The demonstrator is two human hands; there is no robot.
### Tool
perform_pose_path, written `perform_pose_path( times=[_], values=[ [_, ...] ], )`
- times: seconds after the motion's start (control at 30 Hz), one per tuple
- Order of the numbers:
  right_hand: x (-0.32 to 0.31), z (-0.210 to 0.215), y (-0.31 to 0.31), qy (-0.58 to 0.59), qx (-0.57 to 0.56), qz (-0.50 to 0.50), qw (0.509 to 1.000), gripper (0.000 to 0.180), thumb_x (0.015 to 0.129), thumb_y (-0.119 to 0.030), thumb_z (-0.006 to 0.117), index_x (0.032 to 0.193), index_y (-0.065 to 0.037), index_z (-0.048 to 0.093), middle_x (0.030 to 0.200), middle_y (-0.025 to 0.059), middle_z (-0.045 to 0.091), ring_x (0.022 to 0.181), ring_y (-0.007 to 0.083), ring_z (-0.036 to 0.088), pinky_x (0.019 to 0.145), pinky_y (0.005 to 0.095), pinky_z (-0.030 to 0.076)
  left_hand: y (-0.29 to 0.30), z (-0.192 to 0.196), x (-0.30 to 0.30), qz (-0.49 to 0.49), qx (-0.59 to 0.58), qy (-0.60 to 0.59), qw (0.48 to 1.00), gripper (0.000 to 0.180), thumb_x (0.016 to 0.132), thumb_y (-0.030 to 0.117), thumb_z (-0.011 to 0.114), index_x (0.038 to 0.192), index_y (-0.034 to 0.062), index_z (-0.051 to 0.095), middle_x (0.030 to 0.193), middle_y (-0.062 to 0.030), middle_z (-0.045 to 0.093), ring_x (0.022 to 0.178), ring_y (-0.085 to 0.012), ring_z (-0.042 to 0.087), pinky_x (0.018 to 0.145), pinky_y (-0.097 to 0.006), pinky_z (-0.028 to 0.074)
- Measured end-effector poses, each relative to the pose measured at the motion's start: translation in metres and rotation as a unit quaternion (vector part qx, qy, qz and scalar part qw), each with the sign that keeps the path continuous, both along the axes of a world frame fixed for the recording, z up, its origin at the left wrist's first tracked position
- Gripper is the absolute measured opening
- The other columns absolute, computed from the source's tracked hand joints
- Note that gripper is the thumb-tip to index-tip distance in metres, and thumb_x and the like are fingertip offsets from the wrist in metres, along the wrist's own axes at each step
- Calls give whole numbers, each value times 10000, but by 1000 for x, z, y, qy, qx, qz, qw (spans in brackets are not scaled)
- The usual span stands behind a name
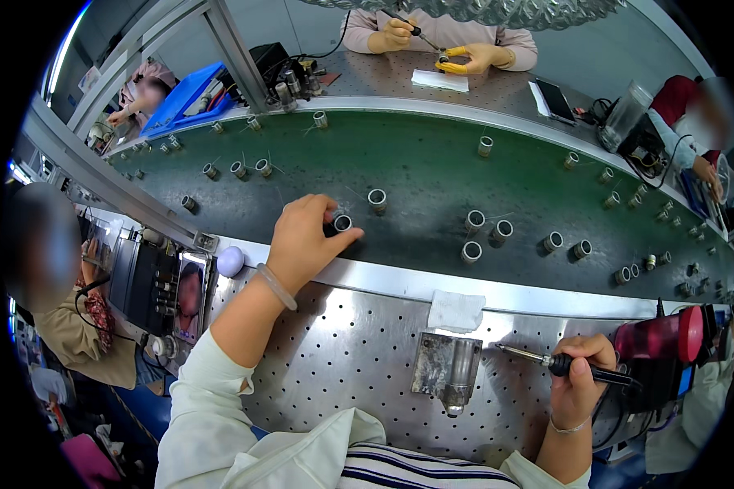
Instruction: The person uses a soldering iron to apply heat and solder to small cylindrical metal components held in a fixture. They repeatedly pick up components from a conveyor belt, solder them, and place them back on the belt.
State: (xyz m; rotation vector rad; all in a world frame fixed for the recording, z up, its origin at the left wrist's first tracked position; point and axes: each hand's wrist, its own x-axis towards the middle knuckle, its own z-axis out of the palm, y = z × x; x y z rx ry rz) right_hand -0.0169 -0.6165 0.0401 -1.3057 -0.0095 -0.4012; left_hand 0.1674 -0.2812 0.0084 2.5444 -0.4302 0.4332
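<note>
Over the near side of the green conveyor belt point(432, 171), my left hand point(302, 236) has its thumb and fingers around a small metal cylinder point(343, 222) with an open ring-shaped top. Another such cylinder point(377, 201) stands just beyond it. My right hand point(581, 379) grips a soldering iron point(561, 364) by its black handle, the tip pointing left above the perforated metal bench point(334, 350). Left of that tip lies a metal block fixture point(431, 367) with a larger metal cylinder point(462, 363) on it. A folded white cloth or paper point(457, 310) sits behind the fixture.
Several metal cylinders, some with thin wires, stand along the belt. A pale rail point(383, 284) borders it. At the right are a red-rimmed container point(661, 336) and black cables; at the left, a purple round object point(230, 262). Across the belt, a person's hands point(465, 59) work with an iron.
</note>
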Motion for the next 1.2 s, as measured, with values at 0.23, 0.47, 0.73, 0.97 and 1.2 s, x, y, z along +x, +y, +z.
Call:
perform_pose_path(
  times=[0.23,0.47,0.73,0.97,1.2],
  values=[
    [-1,-1,1,-16,22,-1,1000,226,783,-136,713,814,29,562,649,88,558,473,104,480,448,204,360,-50,32,-37,-161,-295,369,867,209,767,104,744,932,1,668,901,-42,639,800,-98,567,711,-229,465],
    [-4,-2,-2,-17,11,33,999,222,794,-129,725,841,34,583,664,86,590,497,107,528,476,209,402,-90,29,-51,-344,-406,597,600,258,820,72,687,1066,0,663,1004,-52,658,939,-119,584,846,-254,452],
    [-8,-1,-4,-31,13,54,998,175,768,-45,717,850,44,591,688,102,606,530,118,539,502,221,412,-96,22,-65,-346,-468,630,514,821,719,123,755,1420,30,339,1295,-144,466,1129,-226,509,981,-364,392],
    [-11,1,-2,-20,9,61,998,168,740,-10,719,855,54,614,708,116,617,602,151,570,554,246,447,-98,32,-68,-299,-410,673,538,876,700,119,763,1438,27,300,1210,-194,541,1068,-241,557,719,-209,459],
    [-10,0,-3,-31,3,71,997,160,711,-1,729,817,52,623,718,124,626,592,181,573,556,277,453,-99,30,-71,-306,-526,659,442,766,716,12,719,1396,0,366,1134,-215,609,1069,-280,587,759,-225,486]
  ],
)
